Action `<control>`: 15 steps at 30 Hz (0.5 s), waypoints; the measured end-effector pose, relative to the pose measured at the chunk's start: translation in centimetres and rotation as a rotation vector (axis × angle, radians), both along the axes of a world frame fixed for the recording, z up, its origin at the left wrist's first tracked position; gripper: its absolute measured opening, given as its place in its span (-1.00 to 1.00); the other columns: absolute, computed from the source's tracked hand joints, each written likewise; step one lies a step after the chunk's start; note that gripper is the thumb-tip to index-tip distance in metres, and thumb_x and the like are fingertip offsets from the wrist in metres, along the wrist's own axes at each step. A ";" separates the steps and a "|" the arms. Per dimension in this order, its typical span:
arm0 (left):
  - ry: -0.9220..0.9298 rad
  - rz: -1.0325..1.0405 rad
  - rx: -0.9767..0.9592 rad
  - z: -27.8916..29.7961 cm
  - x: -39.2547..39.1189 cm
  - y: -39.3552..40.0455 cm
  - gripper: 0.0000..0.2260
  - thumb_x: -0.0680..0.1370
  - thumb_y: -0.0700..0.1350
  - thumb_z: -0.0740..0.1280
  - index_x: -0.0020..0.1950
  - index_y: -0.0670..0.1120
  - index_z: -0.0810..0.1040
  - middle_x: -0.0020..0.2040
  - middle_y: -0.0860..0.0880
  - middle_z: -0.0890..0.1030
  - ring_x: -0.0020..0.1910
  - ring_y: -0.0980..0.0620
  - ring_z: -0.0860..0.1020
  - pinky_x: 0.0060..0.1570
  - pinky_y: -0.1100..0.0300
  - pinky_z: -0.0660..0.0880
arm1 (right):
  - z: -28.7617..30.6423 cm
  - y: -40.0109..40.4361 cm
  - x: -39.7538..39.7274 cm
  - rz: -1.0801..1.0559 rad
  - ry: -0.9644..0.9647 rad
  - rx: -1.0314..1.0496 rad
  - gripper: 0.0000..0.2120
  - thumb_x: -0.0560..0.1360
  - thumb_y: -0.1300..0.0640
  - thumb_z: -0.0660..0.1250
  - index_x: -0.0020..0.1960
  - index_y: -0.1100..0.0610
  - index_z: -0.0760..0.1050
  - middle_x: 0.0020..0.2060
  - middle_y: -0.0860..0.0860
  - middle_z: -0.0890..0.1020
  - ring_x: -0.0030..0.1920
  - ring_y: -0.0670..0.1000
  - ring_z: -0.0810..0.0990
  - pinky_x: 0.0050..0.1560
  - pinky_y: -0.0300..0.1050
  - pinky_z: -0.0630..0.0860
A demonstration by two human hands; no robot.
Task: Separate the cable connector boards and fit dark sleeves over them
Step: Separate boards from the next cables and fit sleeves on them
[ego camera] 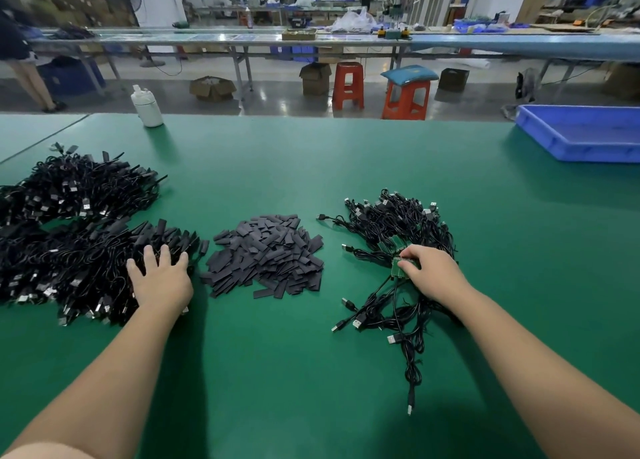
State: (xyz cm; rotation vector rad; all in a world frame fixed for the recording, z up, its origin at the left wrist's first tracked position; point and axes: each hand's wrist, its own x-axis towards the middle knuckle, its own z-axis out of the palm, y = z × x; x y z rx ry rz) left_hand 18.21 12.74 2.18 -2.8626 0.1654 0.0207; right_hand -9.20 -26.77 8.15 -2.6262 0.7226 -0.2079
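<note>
A heap of dark flat sleeves (pixel 266 256) lies in the middle of the green table (pixel 277 372). To its right is a tangle of black USB cables (pixel 398 223) with small green connector boards (pixel 398 268) joined in a strip. My right hand (pixel 429 273) grips that strip of boards at the near edge of the tangle. On the left a large pile of sleeved cables (pixel 76 237) spreads out. My left hand (pixel 161 280) rests flat on its right edge with fingers spread.
A white plastic bottle (pixel 147 107) stands at the table's far left edge. A blue tray (pixel 585 133) sits at the far right. Beyond the table are red stools (pixel 348 84), cardboard boxes and long workbenches with people standing.
</note>
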 end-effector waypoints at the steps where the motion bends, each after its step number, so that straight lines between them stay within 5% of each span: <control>1: 0.005 0.002 -0.005 0.0 0.1 0.0 -0.26 0.52 -0.08 0.34 0.58 0.17 0.00 0.62 -0.04 -0.09 0.55 -0.20 -0.23 0.45 -0.28 -0.18 | 0.0 0.0 0.0 0.000 -0.001 0.007 -0.78 0.61 -0.01 0.27 0.21 0.03 0.55 -0.23 -0.19 0.57 -0.42 -0.18 0.40 -0.04 -0.05 0.32; 7: 0.000 0.011 -0.013 0.6 1.0 0.4 -0.30 0.54 -0.03 0.34 0.58 0.16 0.04 0.62 -0.05 -0.06 0.56 -0.19 -0.19 0.47 -0.27 -0.16 | 0.0 0.1 -0.6 0.012 -0.038 0.021 -0.80 0.61 -0.02 0.28 0.18 -0.01 0.57 -0.11 -0.20 0.57 -0.23 -0.16 0.46 0.27 0.20 0.46; 11: 0.001 0.025 -0.011 0.8 1.6 0.6 -0.29 0.54 -0.08 0.36 0.58 0.16 0.05 0.62 -0.05 -0.06 0.56 -0.19 -0.19 0.47 -0.28 -0.16 | 0.2 0.3 -1.0 0.031 -0.066 0.025 -0.81 0.60 -0.02 0.29 0.16 -0.03 0.58 -0.07 -0.24 0.55 0.04 -0.06 0.55 0.33 0.22 0.40; 15: 0.000 0.032 0.001 0.9 2.8 1.5 -0.29 0.54 -0.13 0.34 0.58 0.17 0.06 0.62 -0.05 -0.06 0.56 -0.19 -0.20 0.47 -0.28 -0.16 | 0.7 0.8 -1.2 0.043 -0.068 0.023 -0.83 0.60 -0.02 0.30 0.15 -0.04 0.59 -0.06 -0.25 0.55 0.07 -0.06 0.55 0.34 0.21 0.39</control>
